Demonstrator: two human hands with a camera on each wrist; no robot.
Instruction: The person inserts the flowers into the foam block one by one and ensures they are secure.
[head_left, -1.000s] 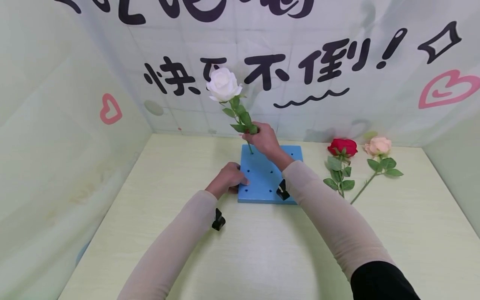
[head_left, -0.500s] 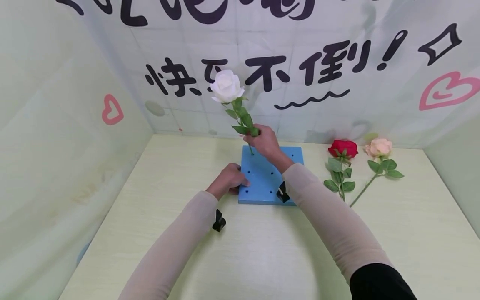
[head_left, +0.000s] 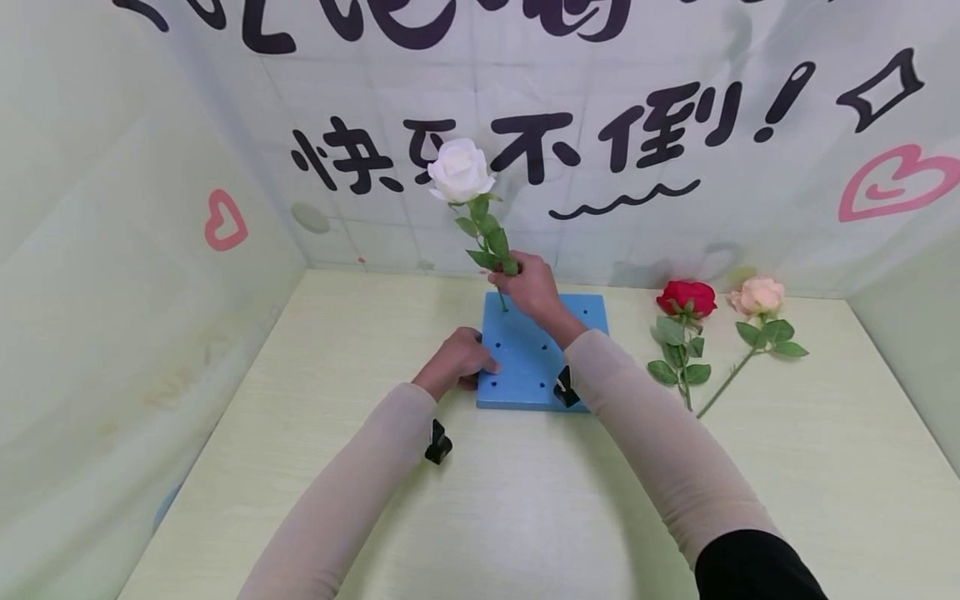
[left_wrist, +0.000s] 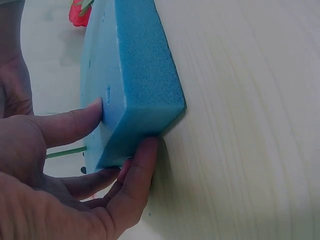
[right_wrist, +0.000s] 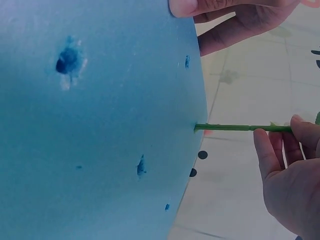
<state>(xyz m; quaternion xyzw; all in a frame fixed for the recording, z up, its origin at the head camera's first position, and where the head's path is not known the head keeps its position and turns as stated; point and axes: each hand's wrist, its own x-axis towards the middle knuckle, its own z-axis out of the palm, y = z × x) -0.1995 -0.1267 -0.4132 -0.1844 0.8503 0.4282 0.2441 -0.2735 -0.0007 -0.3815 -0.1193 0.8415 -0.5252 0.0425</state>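
A white artificial rose (head_left: pixel 461 171) leans a little to the left, its stem end in a hole at the far left corner of a blue foam block (head_left: pixel 517 367). My right hand (head_left: pixel 531 285) pinches the green stem (right_wrist: pixel 225 127) between thumb and fingers, above the block. At the block's left edge, my left hand (head_left: pixel 461 358) grips it, thumb (left_wrist: pixel 75 125) on the top face and fingers against the side. Several small holes (right_wrist: pixel 70 60) dot the top. My right forearm hides part of the block's right side.
A red rose (head_left: pixel 686 298) and a pale pink rose (head_left: pixel 759 295) lie on the table (head_left: pixel 525 517) right of the block, stem ends partly behind my right sleeve. A printed cloth backdrop (head_left: pixel 525 83) stands behind, with cloth on both sides.
The white rose's head has swung slightly to the right, so the stem leans less. My left hand has stayed on the block.
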